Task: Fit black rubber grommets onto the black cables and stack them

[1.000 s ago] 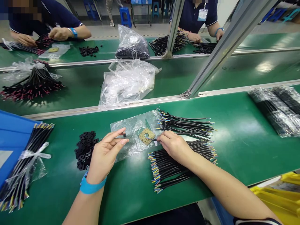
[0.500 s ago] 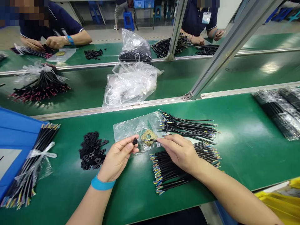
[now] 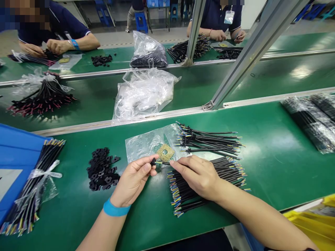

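Left fingers (image 3: 145,169) are pinching a black clip (image 3: 153,161); right fingers (image 3: 180,167) are clamping a cable (image 3: 165,163), its wires (image 3: 158,162) pointing toward the left fingers.

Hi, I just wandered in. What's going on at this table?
A person is working with small parts and cables. The left hand pinches a small black piece, and the right hand holds a black cable, its thin wire ends right at that piece; whether they are inside is too small to tell. A pile of black pieces lies beside the left hand, and a row of cables lies under the right.
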The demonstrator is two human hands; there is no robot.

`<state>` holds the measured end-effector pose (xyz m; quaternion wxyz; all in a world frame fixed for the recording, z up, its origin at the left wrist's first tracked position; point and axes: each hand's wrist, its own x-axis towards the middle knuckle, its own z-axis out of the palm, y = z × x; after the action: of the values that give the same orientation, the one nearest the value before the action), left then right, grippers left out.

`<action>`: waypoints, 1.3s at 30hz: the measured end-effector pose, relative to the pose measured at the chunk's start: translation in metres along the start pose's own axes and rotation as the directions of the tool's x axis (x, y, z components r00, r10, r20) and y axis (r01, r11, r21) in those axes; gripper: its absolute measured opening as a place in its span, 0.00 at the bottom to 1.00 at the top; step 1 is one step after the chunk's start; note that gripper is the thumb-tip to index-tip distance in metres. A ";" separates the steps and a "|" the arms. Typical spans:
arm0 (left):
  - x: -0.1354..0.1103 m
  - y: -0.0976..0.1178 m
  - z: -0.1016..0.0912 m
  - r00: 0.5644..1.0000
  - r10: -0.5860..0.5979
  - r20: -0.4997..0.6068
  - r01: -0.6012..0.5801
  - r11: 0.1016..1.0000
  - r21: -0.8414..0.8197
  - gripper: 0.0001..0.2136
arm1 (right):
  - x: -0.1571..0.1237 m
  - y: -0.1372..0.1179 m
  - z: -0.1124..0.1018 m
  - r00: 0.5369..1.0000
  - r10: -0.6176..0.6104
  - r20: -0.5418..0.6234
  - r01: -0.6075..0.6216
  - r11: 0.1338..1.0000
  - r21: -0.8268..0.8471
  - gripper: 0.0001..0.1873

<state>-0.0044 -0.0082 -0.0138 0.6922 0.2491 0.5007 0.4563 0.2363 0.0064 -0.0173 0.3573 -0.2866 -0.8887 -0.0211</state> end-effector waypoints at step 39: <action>-0.011 -0.014 0.013 0.859 0.332 0.390 -0.471 0.810 0.348 0.14 | 0.010 -0.023 -0.003 0.937 0.294 0.191 -0.346 0.692 0.634 0.12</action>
<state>0.0122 -0.0233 -0.0151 0.5754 0.5659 0.4085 0.4263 0.2200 -0.0090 -0.0052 0.3999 -0.2930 -0.7875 0.3662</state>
